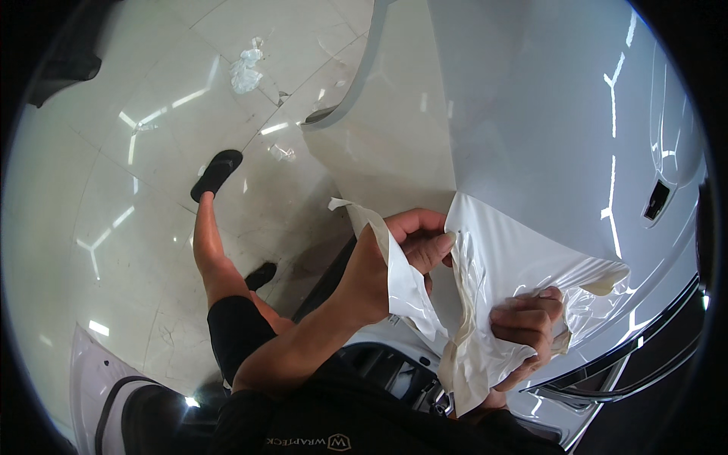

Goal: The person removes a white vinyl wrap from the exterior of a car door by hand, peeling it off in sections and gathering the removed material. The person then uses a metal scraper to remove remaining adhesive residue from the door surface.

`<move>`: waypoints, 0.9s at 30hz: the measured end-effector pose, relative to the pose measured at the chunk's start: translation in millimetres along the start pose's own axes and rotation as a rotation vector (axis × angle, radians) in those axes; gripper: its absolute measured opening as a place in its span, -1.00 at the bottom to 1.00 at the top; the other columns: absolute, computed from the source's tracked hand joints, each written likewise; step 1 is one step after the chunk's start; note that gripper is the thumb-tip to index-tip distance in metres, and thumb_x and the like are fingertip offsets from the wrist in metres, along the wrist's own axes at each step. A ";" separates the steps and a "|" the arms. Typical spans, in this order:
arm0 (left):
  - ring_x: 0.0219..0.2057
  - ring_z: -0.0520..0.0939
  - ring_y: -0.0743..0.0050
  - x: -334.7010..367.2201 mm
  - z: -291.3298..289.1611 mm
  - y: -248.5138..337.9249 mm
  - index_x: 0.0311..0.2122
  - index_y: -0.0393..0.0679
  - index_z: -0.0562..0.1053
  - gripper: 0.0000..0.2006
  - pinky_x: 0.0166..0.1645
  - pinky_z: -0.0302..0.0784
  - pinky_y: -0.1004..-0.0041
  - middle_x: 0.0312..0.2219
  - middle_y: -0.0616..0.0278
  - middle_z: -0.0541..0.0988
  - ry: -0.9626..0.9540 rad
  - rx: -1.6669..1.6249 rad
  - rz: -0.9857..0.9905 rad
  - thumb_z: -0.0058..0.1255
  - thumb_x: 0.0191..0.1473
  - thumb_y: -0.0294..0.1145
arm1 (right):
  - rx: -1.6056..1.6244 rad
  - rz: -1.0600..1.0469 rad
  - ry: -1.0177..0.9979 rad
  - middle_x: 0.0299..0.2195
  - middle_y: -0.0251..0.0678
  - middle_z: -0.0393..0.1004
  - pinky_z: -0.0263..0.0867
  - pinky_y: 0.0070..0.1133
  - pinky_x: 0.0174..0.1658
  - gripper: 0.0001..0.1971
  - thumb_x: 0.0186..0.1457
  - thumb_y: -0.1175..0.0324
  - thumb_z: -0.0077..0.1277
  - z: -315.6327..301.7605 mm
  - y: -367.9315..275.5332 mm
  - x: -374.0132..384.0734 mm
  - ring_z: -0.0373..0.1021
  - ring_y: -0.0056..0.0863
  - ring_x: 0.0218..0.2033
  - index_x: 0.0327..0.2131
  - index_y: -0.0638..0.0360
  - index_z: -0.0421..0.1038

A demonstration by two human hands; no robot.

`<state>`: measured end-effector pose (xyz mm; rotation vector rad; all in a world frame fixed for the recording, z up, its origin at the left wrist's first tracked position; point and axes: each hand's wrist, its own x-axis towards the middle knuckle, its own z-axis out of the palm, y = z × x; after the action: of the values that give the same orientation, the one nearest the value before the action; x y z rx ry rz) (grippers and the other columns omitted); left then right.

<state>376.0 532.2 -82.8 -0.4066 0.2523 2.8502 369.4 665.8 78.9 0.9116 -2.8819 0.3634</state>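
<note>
Glossy pale tiled floor (114, 227) reflects ceiling lights; white car body panel (546, 114) fills upper right. White film sheet (516, 250) partly lifted off panel, bunched just below panel's crease. Left hand (406, 246), left of film fold, fingers pinched on loose film edge, likely keeping it taut. Right hand (527, 326), below panel, fingers clenched around gathered film, seemingly to keep slack clear of paint. Crumpled film scrap (246, 70) on floor, well left of panel. Dark rectangular recess (657, 200) at panel's right edge. No labels visible on film.
</note>
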 end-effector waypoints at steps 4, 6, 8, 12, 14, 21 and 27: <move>-0.63 0.56 0.68 3.3 1.2 -1.3 -0.13 -0.31 0.51 -0.71 -0.58 0.48 0.63 -0.46 0.26 0.60 0.010 -0.027 0.006 0.11 0.25 -0.24 | -0.006 0.003 0.009 -0.52 -0.43 0.55 0.09 -0.24 0.06 -0.43 0.36 -0.08 -0.31 1.2 -0.8 0.1 0.37 -0.41 -0.34 -0.60 0.05 0.42; -0.64 0.56 0.68 3.9 0.7 4.8 -0.16 -0.30 0.52 -0.70 -0.59 0.48 0.62 -0.47 0.25 0.59 0.021 -0.059 -0.056 0.12 0.25 -0.21 | 0.001 0.007 0.013 -0.52 -0.43 0.55 0.09 -0.24 0.06 -0.43 0.36 -0.08 -0.32 0.9 0.9 -1.0 0.38 -0.41 -0.34 -0.60 0.05 0.42; -0.65 0.55 0.68 7.0 0.4 6.5 -0.21 -0.29 0.52 -0.70 -0.60 0.47 0.62 -0.48 0.25 0.59 0.029 -0.066 -0.091 0.13 0.23 -0.19 | 0.006 0.006 0.007 -0.52 -0.43 0.55 0.09 -0.25 0.06 -0.43 0.35 -0.08 -0.31 0.6 0.2 1.7 0.38 -0.41 -0.34 -0.60 0.05 0.42; -0.68 0.52 0.69 14.7 1.5 9.6 -0.27 -0.26 0.51 -0.71 -0.64 0.44 0.62 -0.49 0.26 0.58 0.050 -0.013 -0.202 0.16 0.21 -0.19 | 0.075 0.012 0.020 -0.51 -0.41 0.55 0.10 -0.27 0.03 -0.44 0.34 -0.07 -0.27 2.4 -0.8 6.5 0.39 -0.40 -0.34 -0.60 0.07 0.42; -0.69 0.51 0.68 14.6 -0.7 6.4 -0.27 -0.25 0.50 -0.73 -0.65 0.43 0.63 -0.49 0.26 0.58 0.046 -0.018 -0.241 0.15 0.21 -0.20 | 0.093 0.010 0.019 -0.51 -0.40 0.56 0.11 -0.27 0.02 -0.44 0.32 -0.07 -0.25 0.4 -0.4 6.4 0.39 -0.39 -0.34 -0.61 0.09 0.43; -0.66 0.54 0.66 8.7 -7.4 2.5 -0.20 -0.24 0.51 -0.73 -0.65 0.44 0.66 -0.44 0.24 0.59 -0.008 -0.063 -0.270 0.15 0.21 -0.21 | 0.130 0.023 0.006 -0.51 -0.35 0.58 0.12 -0.28 0.02 -0.44 0.27 -0.07 -0.18 -0.5 -1.2 8.8 0.40 -0.34 -0.34 -0.63 0.15 0.46; -0.44 0.60 0.64 11.2 1.8 7.2 -0.25 -0.18 0.50 -0.77 -0.61 0.45 0.62 -0.39 0.32 0.58 0.023 -0.169 -0.232 0.15 0.21 -0.21 | 0.135 0.005 0.066 -0.51 -0.34 0.58 0.12 -0.28 0.01 -0.48 0.23 -0.03 -0.16 1.4 -0.9 6.0 0.40 -0.32 -0.36 -0.63 0.16 0.47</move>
<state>363.1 528.2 -83.4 -0.4684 -0.0320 2.6479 365.0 661.5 78.7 0.8943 -2.8281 0.5836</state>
